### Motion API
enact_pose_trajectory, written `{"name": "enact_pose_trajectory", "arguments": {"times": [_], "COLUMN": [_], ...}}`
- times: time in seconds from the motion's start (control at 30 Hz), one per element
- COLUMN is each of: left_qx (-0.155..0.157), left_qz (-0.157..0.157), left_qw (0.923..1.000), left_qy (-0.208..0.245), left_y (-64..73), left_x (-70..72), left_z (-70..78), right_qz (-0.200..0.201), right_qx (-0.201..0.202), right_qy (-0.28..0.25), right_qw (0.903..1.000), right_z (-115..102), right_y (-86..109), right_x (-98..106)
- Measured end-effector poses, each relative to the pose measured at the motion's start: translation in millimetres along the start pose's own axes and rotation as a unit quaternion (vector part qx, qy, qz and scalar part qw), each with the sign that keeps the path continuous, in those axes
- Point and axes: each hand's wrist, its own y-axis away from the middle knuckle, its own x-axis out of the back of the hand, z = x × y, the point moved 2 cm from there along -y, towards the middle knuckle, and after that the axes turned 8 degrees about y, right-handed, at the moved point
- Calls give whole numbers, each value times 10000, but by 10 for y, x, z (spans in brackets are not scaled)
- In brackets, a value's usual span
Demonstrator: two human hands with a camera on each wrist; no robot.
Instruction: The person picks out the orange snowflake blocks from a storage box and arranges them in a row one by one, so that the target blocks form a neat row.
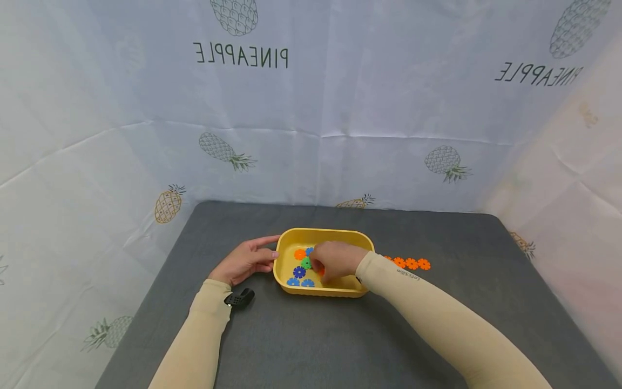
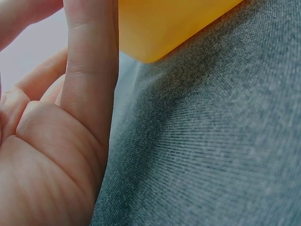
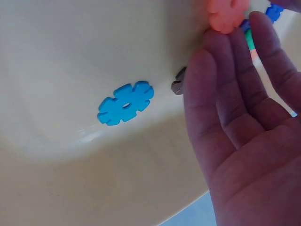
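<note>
A yellow bin (image 1: 281,278) stands on the grey table with several flower-shaped plastic discs inside. My right hand (image 1: 337,260) reaches into it, fingertips right at an orange flower disc (image 3: 228,15); in the right wrist view the fingers are nearly straight and the thumb shows apart from them. A light-blue disc (image 3: 126,103) and part of a brown disc (image 3: 178,84) lie near those fingers. My left hand (image 1: 245,261) rests against the bin's left end, forefinger and thumb extended to its rim. Other blue discs (image 1: 299,272) and a green disc (image 1: 306,263) lie beside the right hand.
Several orange discs (image 1: 412,263) sit in a row on the table, right of the bin, partly hidden by the right sleeve (image 1: 427,302). A white curtain (image 1: 311,97) printed with pineapples hangs behind the table (image 1: 301,340).
</note>
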Motion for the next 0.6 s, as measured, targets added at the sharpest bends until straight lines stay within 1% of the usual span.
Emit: {"name": "enact_pose_trajectory", "arguments": {"times": [0.17, 0.37, 0.6], "left_qx": [-12, 2, 36], "left_qz": [46, 56, 25], "left_qw": [10000, 10000, 10000], "left_qy": [-21, -45, 5], "left_y": [5, 8, 12], "left_x": [-9, -6, -8], "left_z": [1, 6, 7], "right_qz": [33, -117, -143], "right_qx": [-6, -108, -144], "right_qy": [-107, 58, 43], "right_qw": [9999, 9999, 9998], "right_z": [13, 36, 31], "right_y": [13, 34, 30], "right_x": [12, 27, 24]}}
